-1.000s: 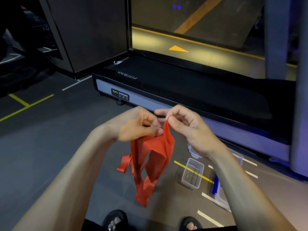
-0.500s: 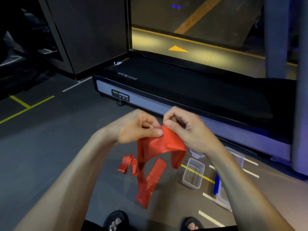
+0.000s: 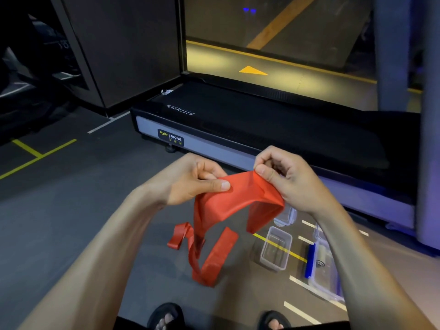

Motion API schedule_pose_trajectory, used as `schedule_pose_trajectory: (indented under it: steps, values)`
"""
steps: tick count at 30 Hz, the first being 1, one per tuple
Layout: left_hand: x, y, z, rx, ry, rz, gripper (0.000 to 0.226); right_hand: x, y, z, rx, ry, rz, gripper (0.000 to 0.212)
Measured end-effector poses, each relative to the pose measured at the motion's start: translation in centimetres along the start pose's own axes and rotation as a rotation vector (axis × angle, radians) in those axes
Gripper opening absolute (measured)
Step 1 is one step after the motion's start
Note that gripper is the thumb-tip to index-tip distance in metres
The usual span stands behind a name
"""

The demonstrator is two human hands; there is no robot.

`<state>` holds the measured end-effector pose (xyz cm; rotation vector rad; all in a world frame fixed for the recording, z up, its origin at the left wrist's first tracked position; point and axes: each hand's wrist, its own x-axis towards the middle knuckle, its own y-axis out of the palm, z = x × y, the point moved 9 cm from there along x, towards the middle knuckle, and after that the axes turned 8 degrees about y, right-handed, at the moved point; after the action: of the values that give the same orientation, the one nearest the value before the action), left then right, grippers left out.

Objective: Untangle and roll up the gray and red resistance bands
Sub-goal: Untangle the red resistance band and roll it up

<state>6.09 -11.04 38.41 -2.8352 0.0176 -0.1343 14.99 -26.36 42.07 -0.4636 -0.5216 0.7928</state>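
The person stood facing the treadmill [image 3: 262, 129], with both hands held up just in front of its near edge and the red resistance band [image 3: 238, 198] stretched between them. The left hand [image 3: 192, 182] pinched one stretch of the band between thumb and curled fingers; the right hand [image 3: 283, 179] pinched another stretch the same way, so each grip was closed on the rubber. Between the hands the band lay spread flat and wide. Below them it hung in loose loops, one strand twisted on itself, with a tail trailing off to the left, toward or onto the floor [image 3: 71, 210].

From that I judged the untangling was only partly done and no rolling had begun. The gray band was not visible anywhere. Below the treadmill, to the right of the hanging band, a clear plastic container [image 3: 276, 248] sat open on the floor, beside a blue-handled one [image 3: 319, 263] whose contents I could not make out.
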Motion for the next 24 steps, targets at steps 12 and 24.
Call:
schedule_pose_trajectory:
  steps: [12,24]
  values:
    - [0.0,-0.1,-0.1,0.038,-0.027,0.019,0.017,-0.1,2.2,-1.2,0.236,0.062,0.075,0.008]
    - [-0.1,0.4,0.8,0.229,-0.066,0.086,0.020,0.0,7.7,0.5,0.158,0.036,0.203,0.009]
